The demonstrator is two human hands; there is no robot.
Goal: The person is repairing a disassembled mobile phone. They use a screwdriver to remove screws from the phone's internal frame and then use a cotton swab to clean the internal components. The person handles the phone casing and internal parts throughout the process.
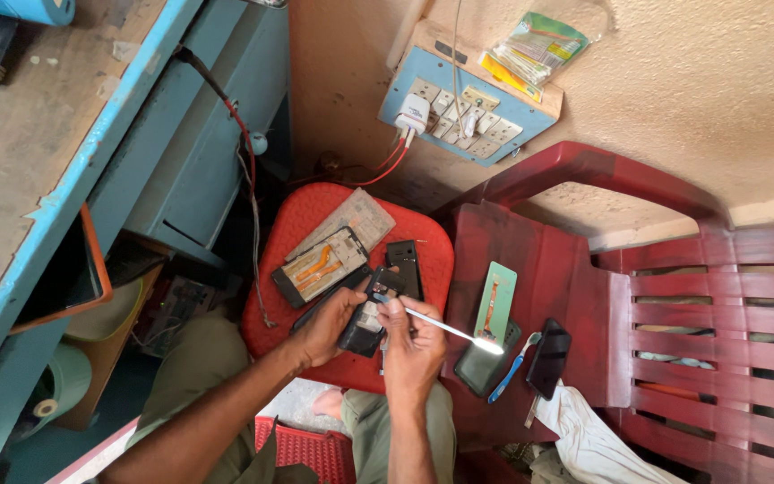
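One head-worn camera looks steeply down, close above a red stool [315, 211].

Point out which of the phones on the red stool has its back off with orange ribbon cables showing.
The opened phone lying left of the hands, beside the grey panel; the black phone to its right is closed and dark.

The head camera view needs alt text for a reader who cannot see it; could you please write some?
Seen from above, a person's left hand steadies an opened phone on a red stool while the right hand works it with a thin metal tool. More phone parts lie on the stool and a red chair.
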